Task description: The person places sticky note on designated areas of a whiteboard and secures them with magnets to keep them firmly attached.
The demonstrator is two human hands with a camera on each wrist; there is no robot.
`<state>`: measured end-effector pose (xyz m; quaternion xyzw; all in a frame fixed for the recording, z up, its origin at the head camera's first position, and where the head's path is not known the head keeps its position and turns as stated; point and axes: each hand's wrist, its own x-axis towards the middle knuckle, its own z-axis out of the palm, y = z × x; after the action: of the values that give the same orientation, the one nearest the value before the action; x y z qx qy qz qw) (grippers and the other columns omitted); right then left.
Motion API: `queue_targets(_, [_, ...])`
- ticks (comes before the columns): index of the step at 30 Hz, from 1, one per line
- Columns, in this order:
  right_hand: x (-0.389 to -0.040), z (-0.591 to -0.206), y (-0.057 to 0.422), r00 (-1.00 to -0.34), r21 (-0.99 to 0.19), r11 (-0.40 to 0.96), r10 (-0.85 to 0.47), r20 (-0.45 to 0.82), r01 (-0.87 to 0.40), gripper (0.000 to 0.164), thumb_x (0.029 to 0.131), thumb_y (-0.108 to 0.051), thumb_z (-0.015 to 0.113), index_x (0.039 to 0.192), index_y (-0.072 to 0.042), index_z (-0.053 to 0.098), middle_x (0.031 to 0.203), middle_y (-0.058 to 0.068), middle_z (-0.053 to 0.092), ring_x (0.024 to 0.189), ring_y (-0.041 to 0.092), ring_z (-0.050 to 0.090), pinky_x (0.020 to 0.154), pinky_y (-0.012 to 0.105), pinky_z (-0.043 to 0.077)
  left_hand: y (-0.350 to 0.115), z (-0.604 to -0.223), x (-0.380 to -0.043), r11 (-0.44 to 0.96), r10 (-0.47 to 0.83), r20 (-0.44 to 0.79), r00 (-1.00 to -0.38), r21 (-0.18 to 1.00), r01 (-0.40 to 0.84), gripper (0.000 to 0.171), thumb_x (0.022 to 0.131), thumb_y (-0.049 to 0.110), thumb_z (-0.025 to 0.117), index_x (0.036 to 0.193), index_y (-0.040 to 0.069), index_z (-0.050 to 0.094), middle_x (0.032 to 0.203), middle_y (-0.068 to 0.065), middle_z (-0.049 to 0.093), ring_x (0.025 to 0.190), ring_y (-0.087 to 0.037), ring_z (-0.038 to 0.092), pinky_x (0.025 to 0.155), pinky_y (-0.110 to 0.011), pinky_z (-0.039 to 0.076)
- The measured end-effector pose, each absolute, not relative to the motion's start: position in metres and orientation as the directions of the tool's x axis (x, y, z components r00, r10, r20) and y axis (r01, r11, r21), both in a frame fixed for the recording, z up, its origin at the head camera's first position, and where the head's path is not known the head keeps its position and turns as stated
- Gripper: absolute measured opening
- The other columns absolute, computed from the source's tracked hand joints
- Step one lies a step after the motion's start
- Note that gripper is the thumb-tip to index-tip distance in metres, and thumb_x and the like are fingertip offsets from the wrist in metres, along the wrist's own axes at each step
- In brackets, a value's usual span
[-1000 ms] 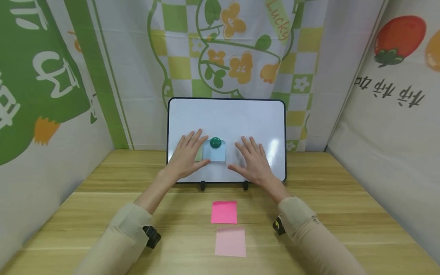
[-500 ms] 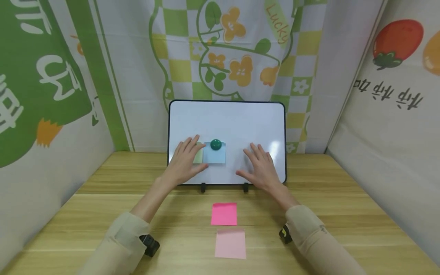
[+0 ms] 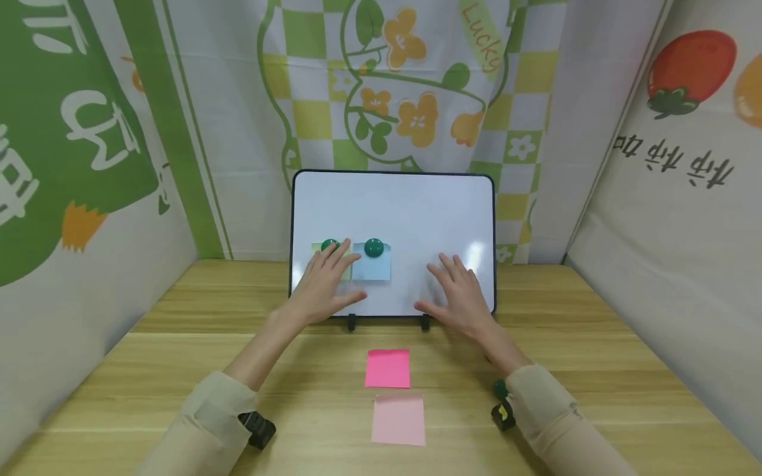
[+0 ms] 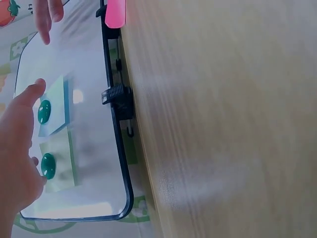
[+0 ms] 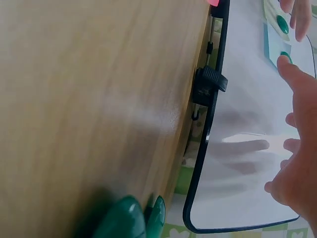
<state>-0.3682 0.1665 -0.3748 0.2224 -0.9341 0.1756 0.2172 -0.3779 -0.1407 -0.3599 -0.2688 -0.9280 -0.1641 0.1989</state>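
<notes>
A whiteboard (image 3: 440, 211) with a black rim stands upright on the table. Two paper notes are on its face: a light blue note (image 3: 372, 270) and, to its left, a light green note (image 4: 62, 166). Each bears a round green magnet, one on the blue note (image 3: 374, 248), the other magnet (image 4: 48, 166) on the green note. My left hand (image 3: 321, 284) hovers before the green note, fingers spread, partly covering it. Off to the right, my right hand (image 3: 461, 301) is spread before bare board, holding nothing. Whether any fingertip touches the board, I cannot tell.
A bright pink note (image 3: 387, 368) and a pale pink note (image 3: 399, 420) lie on the wooden table (image 3: 297, 396). Black clips (image 4: 119, 96) support the board's lower edge. Beside my right sleeve are green magnets (image 5: 121, 220). Printed curtains (image 3: 226, 132) enclose the table.
My right hand has drifted right and lower, away from the blue note. The left hand has dropped slightly, uncovering the green note's magnet. A green magnet now shows by my right cuff.
</notes>
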Motion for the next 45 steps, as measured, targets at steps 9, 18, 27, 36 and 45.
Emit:
queue_targets(9, [-0.36, -0.38, 0.179, -0.83, -0.283, 0.826, -0.338, 0.443, -0.487, 0.08, 0.084, -0.05, 0.074, 0.146, -0.008, 0.047, 0.159, 0.021, 0.033, 0.148, 0.047, 0.022, 0.115, 0.067, 0.025, -0.141, -0.36, -0.367, 0.737, 0.371, 0.42, -0.828, 0.41, 0.538, 0.069, 0.09, 0.049, 0.067, 0.145, 0.011, 0.048, 0.164, -0.013, 0.024, 0.148, -0.039, 0.023, 0.119, -0.062, 0.02])
queue_targets(18, [-0.349, -0.378, 0.191, -0.854, -0.378, 0.786, -0.344, 0.391, -0.49, 0.08, 0.085, -0.047, 0.074, 0.147, -0.005, 0.045, 0.159, 0.022, 0.031, 0.149, 0.048, 0.019, 0.115, 0.067, 0.025, -0.141, -0.363, -0.361, 0.614, 0.368, 0.358, -0.858, 0.6, 0.513, 0.052, 0.091, 0.038, 0.071, 0.132, 0.008, 0.06, 0.137, -0.011, 0.052, 0.13, -0.034, 0.044, 0.109, -0.055, 0.04])
queue_targets(27, [-0.342, -0.379, 0.208, -0.872, -0.439, 0.761, -0.349, 0.344, -0.478, 0.078, 0.087, -0.042, 0.073, 0.149, -0.004, 0.042, 0.16, 0.023, 0.029, 0.15, 0.048, 0.013, 0.115, 0.068, 0.021, -0.139, -0.369, -0.357, 0.59, 0.451, 0.217, -0.866, 0.655, 0.472, 0.045, 0.092, 0.04, 0.069, 0.124, 0.008, 0.067, 0.125, -0.006, 0.066, 0.121, -0.029, 0.058, 0.105, -0.049, 0.048])
queue_targets(36, [-0.337, -0.379, 0.217, -0.878, -0.444, 0.763, -0.351, 0.326, -0.47, 0.078, 0.086, -0.039, 0.075, 0.148, -0.005, 0.043, 0.159, 0.024, 0.03, 0.149, 0.048, 0.016, 0.116, 0.068, 0.021, -0.137, -0.374, -0.358, 0.55, 0.52, 0.205, -0.829, 0.662, 0.509, 0.037, 0.089, 0.033, 0.073, 0.116, 0.006, 0.072, 0.123, -0.006, 0.069, 0.119, -0.024, 0.06, 0.104, -0.049, 0.047])
queue_targets(45, [-0.331, -0.38, 0.225, -0.893, -0.484, 0.751, -0.36, 0.27, -0.449, 0.076, 0.086, -0.04, 0.075, 0.147, -0.006, 0.045, 0.16, 0.021, 0.03, 0.15, 0.046, 0.013, 0.114, 0.071, 0.019, -0.137, -0.376, -0.356, 0.542, 0.533, 0.162, -0.831, 0.689, 0.482, 0.036, 0.091, 0.033, 0.072, 0.116, 0.007, 0.073, 0.125, -0.005, 0.068, 0.12, -0.024, 0.06, 0.098, -0.042, 0.052])
